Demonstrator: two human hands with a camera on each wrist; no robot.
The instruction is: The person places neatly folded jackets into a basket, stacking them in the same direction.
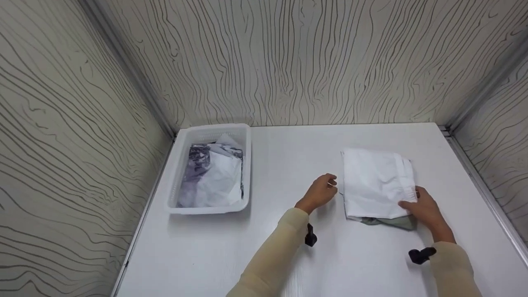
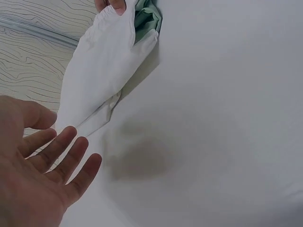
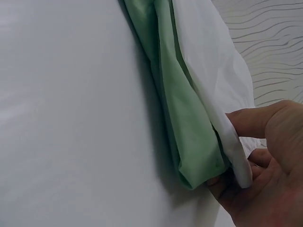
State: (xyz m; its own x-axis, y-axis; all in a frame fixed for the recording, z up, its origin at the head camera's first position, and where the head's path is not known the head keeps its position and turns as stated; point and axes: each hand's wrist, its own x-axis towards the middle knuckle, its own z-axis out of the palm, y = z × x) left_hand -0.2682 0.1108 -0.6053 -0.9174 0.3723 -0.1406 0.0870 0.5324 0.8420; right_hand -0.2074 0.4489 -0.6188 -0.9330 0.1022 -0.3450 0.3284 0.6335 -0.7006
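Note:
A folded white garment [image 1: 367,181] with a gathered elastic waistband lies on the right part of the table, on top of a folded green cloth [image 1: 396,223]. My right hand [image 1: 427,208] pinches the waistband's near corner, thumb on top and fingers beneath. In the right wrist view the white edge [image 3: 236,161] sits between thumb and fingers, beside the green fold [image 3: 189,123]; whether the green is gripped too, I cannot tell. Just left of the stack, my left hand [image 1: 319,192] hovers with loosely bent fingers, holding nothing. The left wrist view shows its fingers [image 2: 75,158] spread.
At the table's back left stands a white plastic basket [image 1: 247,173] with plastic-wrapped purple, white and dark items [image 1: 216,177] in it. Wood-patterned panels [image 1: 288,62] close off the back and both sides. A black wrist mount sits on each sleeve.

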